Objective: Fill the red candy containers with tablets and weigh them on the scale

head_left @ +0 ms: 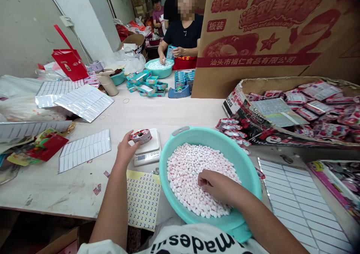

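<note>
My left hand (128, 146) grips a small red-and-white candy box (141, 136) with a dark opening on top. The box is over the plate of a white digital scale (148, 151); I cannot tell whether it rests there. In the turquoise basin (254, 171), my right hand (210, 183) has its fingers curled together at the surface of a heap of small pale pink-white candies (194, 164). Its fingertips are partly hidden, with candies around them. Below the scale, a yellow sheet printed with rows of "2" (143, 197) lies left of the basin.
Filled red packs crowd a cut-open carton (247, 123) at right; more packs (232, 128) lie beside it. White label sheets (84, 149) are on both sides. A tall cardboard panel (253, 40) stands behind. Across the table, a co-worker (184, 33) handles blue boxes at another basin (161, 72).
</note>
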Demonstrator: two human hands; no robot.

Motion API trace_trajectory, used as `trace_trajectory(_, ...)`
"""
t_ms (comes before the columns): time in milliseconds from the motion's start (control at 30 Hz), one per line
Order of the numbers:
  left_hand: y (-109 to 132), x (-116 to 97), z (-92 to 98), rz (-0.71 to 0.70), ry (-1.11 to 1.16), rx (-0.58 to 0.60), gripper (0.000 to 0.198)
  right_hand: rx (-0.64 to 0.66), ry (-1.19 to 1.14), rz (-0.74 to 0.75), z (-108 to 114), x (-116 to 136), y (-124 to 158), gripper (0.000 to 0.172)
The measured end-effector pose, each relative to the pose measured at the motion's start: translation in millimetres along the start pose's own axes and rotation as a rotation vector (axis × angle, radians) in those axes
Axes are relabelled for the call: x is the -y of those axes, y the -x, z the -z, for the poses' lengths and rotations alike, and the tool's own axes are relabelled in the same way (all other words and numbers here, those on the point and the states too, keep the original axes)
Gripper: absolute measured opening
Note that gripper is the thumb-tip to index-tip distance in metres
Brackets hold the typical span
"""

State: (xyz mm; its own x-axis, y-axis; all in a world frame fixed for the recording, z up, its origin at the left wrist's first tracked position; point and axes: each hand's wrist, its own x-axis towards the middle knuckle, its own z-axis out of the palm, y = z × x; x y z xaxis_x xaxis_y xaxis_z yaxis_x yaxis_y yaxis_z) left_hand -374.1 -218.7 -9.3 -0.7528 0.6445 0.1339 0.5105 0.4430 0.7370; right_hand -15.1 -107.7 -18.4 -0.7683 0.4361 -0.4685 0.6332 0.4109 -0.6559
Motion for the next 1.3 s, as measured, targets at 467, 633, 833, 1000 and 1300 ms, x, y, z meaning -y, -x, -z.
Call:
trace_trajectory(467,151.0,15.6,-24.9,0.002,-0.268,0.148,0.048,0.008,0.07,-0.006,-1.0,-0.7,-2.7,0.013)
trace_trajectory(633,162.5,14.4,-43.4,-0.091,-0.425,0.267,0.054,0.001,0.079,0.018,-2.1,-2.0,-1.8,0.015)
trace_trajectory(833,153.9,33.1,-23.6,-0.195,-0.512,0.292,0.042,-0.005,0.07,0.01,-1.0,-1.0,0.2,0.015)
trace_trajectory(1000,130.3,75.7,13.0,-0.357,-0.458,0.326,0.033,-0.048,0.101,0.022,-3.6,0.6,1.3,0.018)
trace_trajectory(1300,80.3,90.4,26.0,-0.451,-0.307,0.066,0.029,-0.099,0.111,-0.142,0.0,17.6,7.7,0.034)
